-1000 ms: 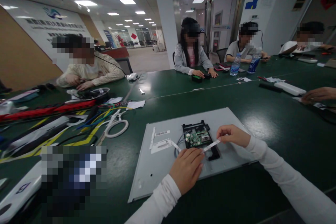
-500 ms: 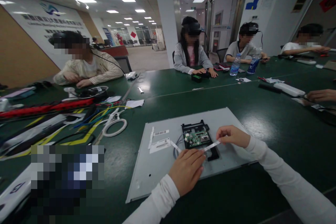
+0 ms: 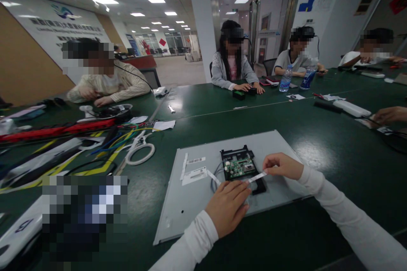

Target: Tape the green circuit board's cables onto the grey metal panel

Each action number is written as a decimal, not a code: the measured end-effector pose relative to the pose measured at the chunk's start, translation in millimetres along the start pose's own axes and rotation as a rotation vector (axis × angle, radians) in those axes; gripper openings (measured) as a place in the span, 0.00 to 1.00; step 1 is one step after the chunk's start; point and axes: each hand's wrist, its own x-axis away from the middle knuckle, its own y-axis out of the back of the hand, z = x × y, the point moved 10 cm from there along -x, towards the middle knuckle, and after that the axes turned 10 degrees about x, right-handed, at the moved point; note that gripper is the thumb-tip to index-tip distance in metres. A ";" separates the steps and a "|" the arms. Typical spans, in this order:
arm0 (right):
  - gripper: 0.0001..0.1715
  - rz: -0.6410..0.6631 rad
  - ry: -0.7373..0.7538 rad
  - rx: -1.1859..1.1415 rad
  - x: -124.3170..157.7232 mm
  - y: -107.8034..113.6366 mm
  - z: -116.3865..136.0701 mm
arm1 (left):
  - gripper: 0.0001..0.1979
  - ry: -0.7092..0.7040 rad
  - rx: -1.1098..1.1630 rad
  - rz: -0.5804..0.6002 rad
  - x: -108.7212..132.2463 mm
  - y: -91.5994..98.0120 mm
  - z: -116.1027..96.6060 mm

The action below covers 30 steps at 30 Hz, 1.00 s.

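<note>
A flat grey metal panel (image 3: 174, 205), probably the back of a screen, lies on the table in front of me. On it sits a green circuit board (image 3: 239, 168) in a black plastic frame (image 3: 235, 151). A narrow white strip (image 3: 257, 176) crosses the frame's near side; its kind is unclear. My right hand (image 3: 281, 165) pinches the strip's right end, slightly above the panel. My left hand (image 3: 227, 207) lies palm down over the strip's middle, fingers stretched out, hiding that part. Thin grey wires (image 3: 213, 182) loop out left of the board, beside white labels (image 3: 194, 175).
To the left lie a white ring (image 3: 140, 154), loose cables, a red strip (image 3: 79, 128) and a blurred-out device (image 3: 92, 216). A small wrench (image 3: 171, 109) is farther back. Several people sit around the table; two bottles (image 3: 285, 79) stand at the far side.
Both hands hold nearly the same places on the strip. The whole view has shifted very slightly. At the right edge, another person's hand has moved a little.
</note>
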 end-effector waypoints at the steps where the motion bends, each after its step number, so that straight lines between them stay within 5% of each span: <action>1: 0.08 0.005 0.000 0.012 0.1 -0.9 -0.3 | 0.18 -0.002 0.004 0.007 0.1 0.4 -0.7; 30: 0.07 0.008 -0.009 0.093 1.1 -0.8 -0.2 | 0.19 -0.003 -0.050 -0.028 -0.2 -6.7 3.9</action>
